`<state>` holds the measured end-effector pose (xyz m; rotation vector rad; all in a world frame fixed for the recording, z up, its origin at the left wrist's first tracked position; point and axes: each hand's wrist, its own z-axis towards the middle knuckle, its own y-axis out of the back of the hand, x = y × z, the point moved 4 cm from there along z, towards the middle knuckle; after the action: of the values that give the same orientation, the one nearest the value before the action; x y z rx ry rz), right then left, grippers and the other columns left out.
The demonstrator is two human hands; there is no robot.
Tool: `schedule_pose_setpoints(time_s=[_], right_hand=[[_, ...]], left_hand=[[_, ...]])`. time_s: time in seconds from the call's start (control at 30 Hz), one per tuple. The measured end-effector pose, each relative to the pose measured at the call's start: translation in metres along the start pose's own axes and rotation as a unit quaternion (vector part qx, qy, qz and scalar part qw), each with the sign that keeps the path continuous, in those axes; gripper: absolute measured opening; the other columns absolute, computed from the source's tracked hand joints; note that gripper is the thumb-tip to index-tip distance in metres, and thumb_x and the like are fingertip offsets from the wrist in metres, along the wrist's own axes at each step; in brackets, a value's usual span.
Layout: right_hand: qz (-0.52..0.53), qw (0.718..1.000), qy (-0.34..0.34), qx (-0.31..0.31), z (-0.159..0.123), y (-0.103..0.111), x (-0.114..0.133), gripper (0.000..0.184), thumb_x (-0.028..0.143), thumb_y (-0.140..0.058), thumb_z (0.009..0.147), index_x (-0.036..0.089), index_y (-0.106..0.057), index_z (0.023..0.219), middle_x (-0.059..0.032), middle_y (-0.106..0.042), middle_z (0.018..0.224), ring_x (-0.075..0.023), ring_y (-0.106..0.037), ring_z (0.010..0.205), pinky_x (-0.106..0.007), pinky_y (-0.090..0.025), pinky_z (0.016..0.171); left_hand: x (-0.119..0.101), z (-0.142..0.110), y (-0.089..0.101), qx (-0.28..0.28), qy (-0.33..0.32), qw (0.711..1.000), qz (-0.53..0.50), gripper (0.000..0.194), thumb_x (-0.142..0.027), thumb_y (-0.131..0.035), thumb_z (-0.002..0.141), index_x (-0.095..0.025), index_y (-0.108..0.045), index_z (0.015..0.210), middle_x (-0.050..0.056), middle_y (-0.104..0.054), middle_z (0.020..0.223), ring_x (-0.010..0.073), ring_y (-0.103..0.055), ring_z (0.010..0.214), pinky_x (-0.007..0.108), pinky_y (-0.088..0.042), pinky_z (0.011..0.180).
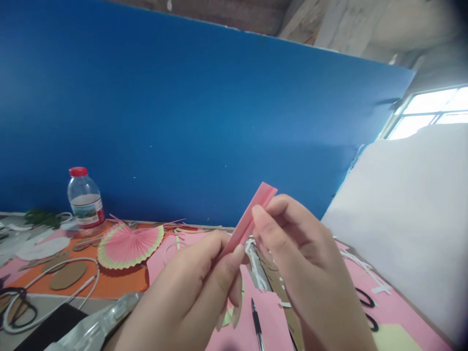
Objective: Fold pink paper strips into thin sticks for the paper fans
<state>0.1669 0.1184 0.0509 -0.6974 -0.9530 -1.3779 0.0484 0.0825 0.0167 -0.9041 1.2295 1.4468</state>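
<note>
A narrow strip of folded pink paper [248, 214] is held up at a slant above the table, with its layers pressed together. My left hand [197, 287] grips the lower end between thumb and fingers. Near the upper end, my right hand [300, 253] pinches the same paper between thumb and forefinger. Below my hands, a black pen [257, 321] lies on pink paper [272, 312]. Part of a pale yellow-green edge shows under my left fingers; what it belongs to is mostly hidden.
To the left stand a red-capped bottle [86, 204] and a pleated pink fan [131, 243] with a yellow rim. A white cable [95, 278], cardboard discs [68, 276] and a clear plastic object [98, 324] lie nearer. Black scissor handles [371, 309] show at right. A blue panel [183, 112] rises behind.
</note>
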Motion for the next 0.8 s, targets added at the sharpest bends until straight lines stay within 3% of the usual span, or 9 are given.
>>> schedule_pose_setpoints(time_s=[0.2, 0.3, 0.43, 0.57, 0.7, 0.8], right_hand=[[-0.014, 0.996, -0.045, 0.074, 0.0013, -0.0037, -0.0027, 0.028, 0.039, -0.055, 0.091, 0.021, -0.056, 0.07, 0.0015, -0.056, 0.064, -0.012, -0.051, 0.06, -0.022, -0.034, 0.045], [-0.028, 0.997, -0.03, 0.059, 0.0006, -0.0023, -0.0025, 0.027, 0.036, -0.056, 0.091, 0.021, -0.055, 0.068, 0.002, -0.054, 0.062, -0.0113, -0.048, 0.058, -0.021, -0.033, 0.044], [-0.033, 0.999, -0.007, 0.022, -0.0028, -0.0012, -0.002, 0.03, 0.035, -0.056, 0.091, 0.022, -0.049, 0.065, 0.0028, -0.049, 0.06, -0.0107, -0.045, 0.053, -0.022, -0.031, 0.042], [0.007, 1.0, 0.003, 0.022, -0.0016, -0.0021, -0.0038, 0.031, 0.035, -0.057, 0.091, 0.021, -0.049, 0.065, 0.0022, -0.049, 0.061, -0.0111, -0.047, 0.057, -0.022, -0.037, 0.048], [0.035, 0.999, 0.034, -0.001, 0.0027, 0.0022, -0.0021, 0.033, 0.032, -0.058, 0.091, 0.021, -0.044, 0.064, 0.0031, -0.043, 0.061, -0.0097, -0.043, 0.057, -0.022, -0.04, 0.054], [0.013, 1.0, 0.025, 0.013, 0.0031, 0.0029, -0.0011, 0.031, 0.036, -0.056, 0.092, 0.021, -0.05, 0.065, 0.0027, -0.045, 0.061, -0.01, -0.044, 0.057, -0.021, -0.038, 0.051]], left_hand=[[-0.0048, 0.0016, 0.0043, -0.059, -0.038, 0.998, 0.006, 0.037, -0.041, -0.045, 0.091, -0.022, -0.043, 0.059, -0.004, -0.048, 0.053, 0.0101, -0.047, 0.049, 0.018, -0.045, 0.05], [-0.0072, 0.0016, 0.0058, -0.069, -0.037, 0.997, -0.008, 0.037, -0.045, -0.05, 0.088, -0.024, -0.045, 0.058, -0.003, -0.048, 0.051, 0.0116, -0.049, 0.048, 0.019, -0.048, 0.048], [-0.0093, 0.0013, 0.0038, -0.038, -0.028, 0.998, -0.035, 0.034, -0.045, -0.051, 0.087, -0.024, -0.047, 0.06, -0.001, -0.05, 0.053, 0.0129, -0.052, 0.049, 0.02, -0.049, 0.045], [-0.01, 0.0013, 0.004, -0.024, -0.044, 0.999, -0.021, 0.035, -0.041, -0.048, 0.089, -0.025, -0.044, 0.059, -0.003, -0.049, 0.05, 0.0121, -0.049, 0.046, 0.019, -0.047, 0.044], [-0.0076, 0.0022, 0.005, -0.038, -0.054, 0.998, 0.014, 0.034, -0.039, -0.046, 0.09, -0.024, -0.043, 0.06, -0.004, -0.047, 0.052, 0.0114, -0.047, 0.047, 0.018, -0.043, 0.043], [-0.0065, 0.0023, 0.0047, -0.06, -0.049, 0.997, 0.022, 0.036, -0.041, -0.043, 0.092, -0.023, -0.04, 0.06, -0.004, -0.043, 0.053, 0.0106, -0.042, 0.047, 0.018, -0.038, 0.042]])
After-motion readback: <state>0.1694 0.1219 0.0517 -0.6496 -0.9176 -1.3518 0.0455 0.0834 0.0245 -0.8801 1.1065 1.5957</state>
